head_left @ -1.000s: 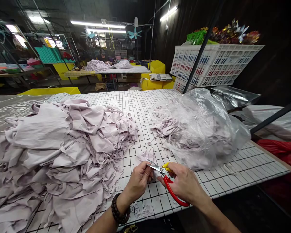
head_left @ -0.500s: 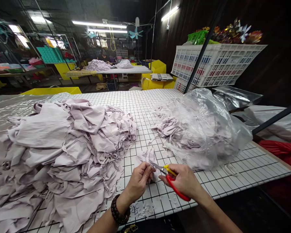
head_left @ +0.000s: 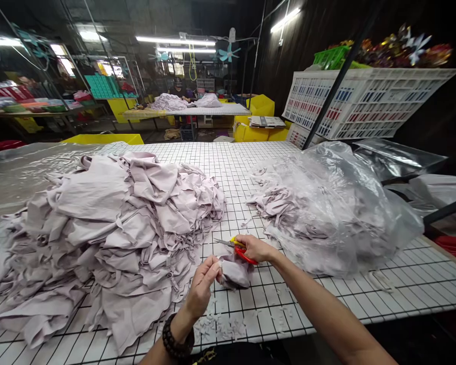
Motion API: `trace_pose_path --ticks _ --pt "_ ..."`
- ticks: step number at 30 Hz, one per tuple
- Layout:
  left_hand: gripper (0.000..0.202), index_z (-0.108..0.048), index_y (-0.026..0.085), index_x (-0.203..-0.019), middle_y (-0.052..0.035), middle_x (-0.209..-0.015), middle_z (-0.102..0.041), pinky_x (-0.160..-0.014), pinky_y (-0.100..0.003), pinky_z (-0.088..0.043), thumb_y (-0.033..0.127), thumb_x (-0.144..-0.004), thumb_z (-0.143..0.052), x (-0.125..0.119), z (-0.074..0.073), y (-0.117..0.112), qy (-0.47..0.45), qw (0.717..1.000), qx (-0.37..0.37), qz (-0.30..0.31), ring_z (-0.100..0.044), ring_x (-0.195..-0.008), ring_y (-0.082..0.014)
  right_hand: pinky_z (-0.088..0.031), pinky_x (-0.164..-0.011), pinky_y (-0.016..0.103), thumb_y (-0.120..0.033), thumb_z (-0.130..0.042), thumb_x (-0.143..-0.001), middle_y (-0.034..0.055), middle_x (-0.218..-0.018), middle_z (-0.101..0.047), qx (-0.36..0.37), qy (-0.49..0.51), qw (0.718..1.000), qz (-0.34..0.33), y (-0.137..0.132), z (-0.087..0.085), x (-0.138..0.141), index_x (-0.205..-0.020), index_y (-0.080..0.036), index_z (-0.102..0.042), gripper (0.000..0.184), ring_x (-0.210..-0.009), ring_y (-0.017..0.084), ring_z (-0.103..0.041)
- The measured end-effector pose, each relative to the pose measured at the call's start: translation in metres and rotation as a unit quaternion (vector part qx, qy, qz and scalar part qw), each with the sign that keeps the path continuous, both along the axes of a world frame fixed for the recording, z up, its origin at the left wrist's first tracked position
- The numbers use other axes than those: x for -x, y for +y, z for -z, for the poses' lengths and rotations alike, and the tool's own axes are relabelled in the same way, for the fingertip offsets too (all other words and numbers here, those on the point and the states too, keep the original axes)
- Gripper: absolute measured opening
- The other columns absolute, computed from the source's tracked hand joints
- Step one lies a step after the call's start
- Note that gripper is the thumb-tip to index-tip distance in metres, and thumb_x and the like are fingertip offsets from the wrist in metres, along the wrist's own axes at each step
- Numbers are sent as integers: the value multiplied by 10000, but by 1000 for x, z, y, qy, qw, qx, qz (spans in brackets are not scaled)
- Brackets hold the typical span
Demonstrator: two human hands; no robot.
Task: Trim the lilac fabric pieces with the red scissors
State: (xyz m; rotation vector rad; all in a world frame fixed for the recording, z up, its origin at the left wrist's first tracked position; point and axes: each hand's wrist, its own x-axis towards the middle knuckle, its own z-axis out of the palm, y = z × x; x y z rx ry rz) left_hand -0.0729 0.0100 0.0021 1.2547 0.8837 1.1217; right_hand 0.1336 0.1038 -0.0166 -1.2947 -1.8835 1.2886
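My right hand (head_left: 256, 249) is wrapped round a pair of scissors (head_left: 240, 251) with one red and one yellow handle, the blades pointing left. Just left of and below it, my left hand (head_left: 205, 281), a dark beaded bracelet on its wrist, pinches the edge of a small pale lilac fabric piece (head_left: 236, 274). That piece lies bunched on the table under the scissors. A large heap of the same fabric (head_left: 110, 218) covers the table to the left. On the right, more fabric pieces (head_left: 277, 203) lie partly under a clear plastic bag (head_left: 334, 213).
Small fabric scraps (head_left: 220, 327) are scattered near the front edge of the grid-patterned table (head_left: 235, 167). A white plastic crate (head_left: 365, 101) stands beyond the right side, behind a dark slanting pole (head_left: 332, 76). Further back, a person (head_left: 178, 88) sits at another table (head_left: 228, 109).
My right hand has moved left and away from me with the scissors, past the left hand's fingertips. My left hand has shifted slightly left and nearer, still pinching the fabric. The view has turned left.
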Motion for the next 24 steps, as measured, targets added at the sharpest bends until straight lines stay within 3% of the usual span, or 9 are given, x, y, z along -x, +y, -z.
trace_pose_path --ticks 4,7,10,13,16,18,20,22,24 --pt "295 -407 190 -643 31 -612 -356 -580 -239 -325 374 -867 -460 18 -17 23 1 996 -50 -69 -353 -575 -115 -321 -478 191 -255 -666 -649 -83 -561 -432 9 26 999 18 4 -14 -22 -645 -186 -487 192 -508 73 -375" --pt "257 -386 195 -675 56 -584 -320 -527 -224 -288 341 -860 -490 20 -55 62 20 990 -113 -87 -311 -524 -96 -335 -489 202 -341 -674 -698 -77 -584 -435 11 60 998 34 -6 -41 -45 -725 -191 -477 249 -516 76 -387" --pt "255 -369 190 -653 56 -601 -322 -550 -221 -290 284 -858 -487 -2 -98 115 98 966 -225 -82 -329 -550 -90 -338 -498 209 -372 -683 -731 -67 -602 -460 36 144 988 51 -29 -67 -59 -787 -192 -488 272 -522 77 -409" --pt "255 -362 188 -604 50 -594 -344 -571 -230 -290 214 -833 -472 -40 -118 167 230 931 -280 -48 -345 -573 -98 -326 -476 213 -373 -713 -714 -55 -602 -492 77 224 967 89 -53 -75 -58 -805 -194 -501 292 -503 80 -421" --pt "266 -405 182 -556 39 -572 -401 -562 -242 -301 208 -779 -546 -68 -109 190 294 922 -252 3 -368 -554 -105 -316 -452 215 -369 -728 -697 -20 -653 -583 112 274 947 125 -67 -61 -45 -818 -199 -506 305 -487 83 -438" --pt "229 -481 165 -586 4 -641 -485 -593 -248 -338 257 -760 -597 -71 -92 181 307 923 -231 7 -426 -595 -119 -309 -445 210 -356 -735 -694 -15 -681 -613 113 297 936 150 -71 -47 -35 -805 -200 -505 299 -463 69 -419" --pt "248 -554 145 -658 -38 -722 -550 -625 -257 -376 346 -802 -567 -62 -71 153 318 924 -210 0 -484 -649 -140 -303 -438 198 -336 -750 -685 -32 -661 -603 109 310 929 172 -73 -33 -25 -788 -197 -505 300 -447 55 -401" --pt "428 -603 129 -670 -52 -664 -573 -587 -266 -400 451 -882 -419 -49 -48 112 320 934 -160 21 -513 -596 -145 -322 -449 185 -317 -758 -685 -30 -677 -605 117 321 923 179 -76 -25 -19 -794 -191 -514 296 -472 54 -427" --pt "633 -657 103 -695 -60 -598 -592 -492 -257 -403 559 -902 -270 -40 -24 68 270 955 -6 125 -512 -482 -133 -361 -477 181 -303 -760 -689 -14 -742 -627 125 326 921 175 -81 -23 -14 -815 -187 -519 296 -502 54 -455"
